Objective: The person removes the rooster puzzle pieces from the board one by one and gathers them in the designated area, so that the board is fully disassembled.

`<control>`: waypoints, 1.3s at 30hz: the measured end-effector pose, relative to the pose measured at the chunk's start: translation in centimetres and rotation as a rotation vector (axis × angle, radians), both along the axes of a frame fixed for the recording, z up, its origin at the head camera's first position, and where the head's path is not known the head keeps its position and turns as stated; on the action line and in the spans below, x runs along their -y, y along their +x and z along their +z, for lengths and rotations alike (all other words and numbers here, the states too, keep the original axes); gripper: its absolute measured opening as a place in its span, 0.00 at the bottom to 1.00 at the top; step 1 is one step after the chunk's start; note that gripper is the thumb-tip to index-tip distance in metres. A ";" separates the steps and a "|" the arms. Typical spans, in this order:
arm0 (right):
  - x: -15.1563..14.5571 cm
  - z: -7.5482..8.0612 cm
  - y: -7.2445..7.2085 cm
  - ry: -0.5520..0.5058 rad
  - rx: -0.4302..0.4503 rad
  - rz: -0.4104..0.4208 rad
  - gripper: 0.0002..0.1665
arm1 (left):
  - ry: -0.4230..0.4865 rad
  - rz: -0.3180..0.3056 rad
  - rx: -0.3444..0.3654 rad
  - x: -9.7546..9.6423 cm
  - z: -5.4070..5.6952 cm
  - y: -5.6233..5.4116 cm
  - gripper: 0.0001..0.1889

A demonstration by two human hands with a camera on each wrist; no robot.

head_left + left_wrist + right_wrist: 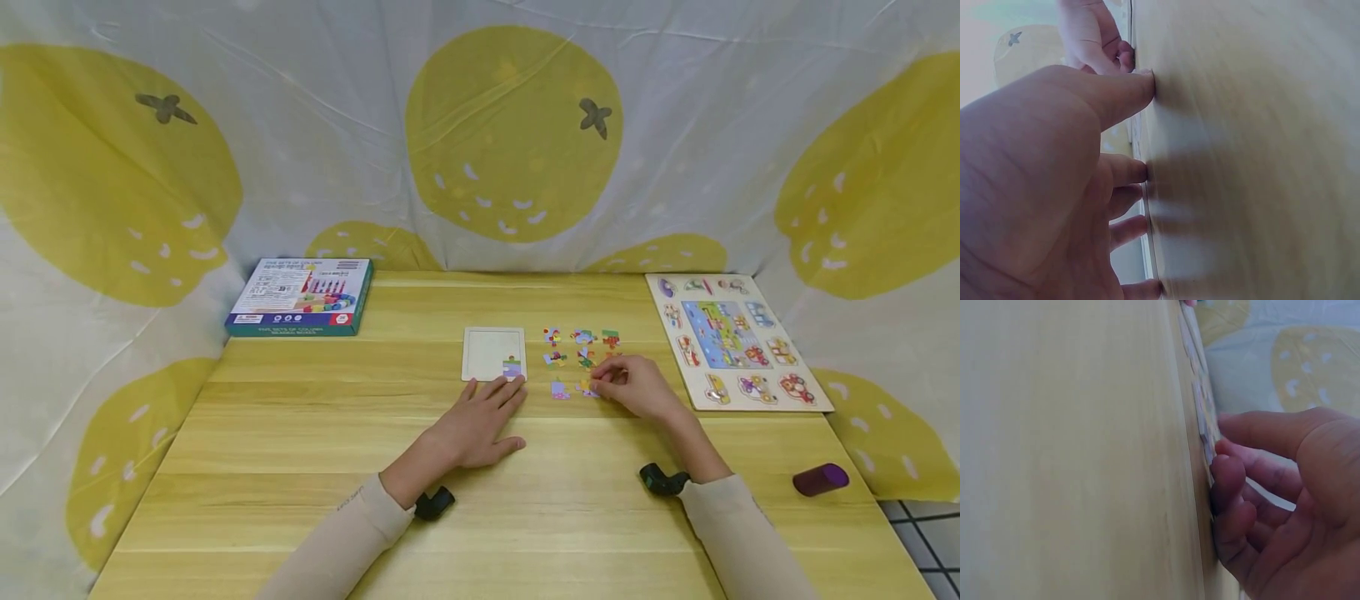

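Observation:
My left hand lies with fingers spread, its fingertips at the near edge of a small white puzzle tray. Purple and green puzzle picture fills the tray's lower right corner. Right of the tray, loose jigsaw pieces lie in rows. My right hand is over the near right end of these rows, hiding some of them. Its thumb and index fingertip come close together beside a yellow and purple piece; I cannot tell whether they pinch it. The other fingers curl at the tabletop.
At the back left lies a flat boxed toy set. A wooden peg puzzle board with vehicle shapes lies at the right. Nearer the right edge is a dark purple cylinder. A lemon-print cloth hangs around the table.

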State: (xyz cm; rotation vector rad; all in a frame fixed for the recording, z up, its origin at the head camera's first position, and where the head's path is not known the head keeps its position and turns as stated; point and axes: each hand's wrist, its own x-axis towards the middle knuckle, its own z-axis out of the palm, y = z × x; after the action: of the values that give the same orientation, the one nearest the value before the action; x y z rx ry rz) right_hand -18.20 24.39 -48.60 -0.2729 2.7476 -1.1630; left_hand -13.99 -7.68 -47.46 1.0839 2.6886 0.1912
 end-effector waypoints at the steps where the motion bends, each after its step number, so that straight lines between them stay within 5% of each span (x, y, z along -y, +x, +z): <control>1: 0.0 0.1 0.0 -0.007 0.003 -0.003 0.07 | 0.001 -0.001 -0.001 0.0 0.0 0.0 0.41; 12: 0.7 1.1 -0.8 -0.040 -0.033 -0.005 0.11 | -0.016 0.017 -0.008 0.2 -0.1 -0.3 0.43; 18: 2.4 1.5 -1.6 -0.085 -0.051 0.021 0.12 | 0.046 0.033 0.005 1.6 0.3 -1.4 0.42; 26: 4.6 1.4 -2.3 -0.109 -0.056 0.056 0.13 | 0.086 0.069 0.114 3.8 0.8 -2.6 0.38; 39: 8.0 1.2 -3.7 -0.115 -0.026 0.164 0.18 | 0.054 0.087 0.115 3.1 0.3 -2.6 0.40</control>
State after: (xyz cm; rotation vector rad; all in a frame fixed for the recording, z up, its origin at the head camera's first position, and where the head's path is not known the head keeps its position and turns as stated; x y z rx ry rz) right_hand -21.85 16.43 -47.37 -0.5202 2.6248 -1.2828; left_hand -16.56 -10.76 -47.14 0.9406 2.6432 0.3328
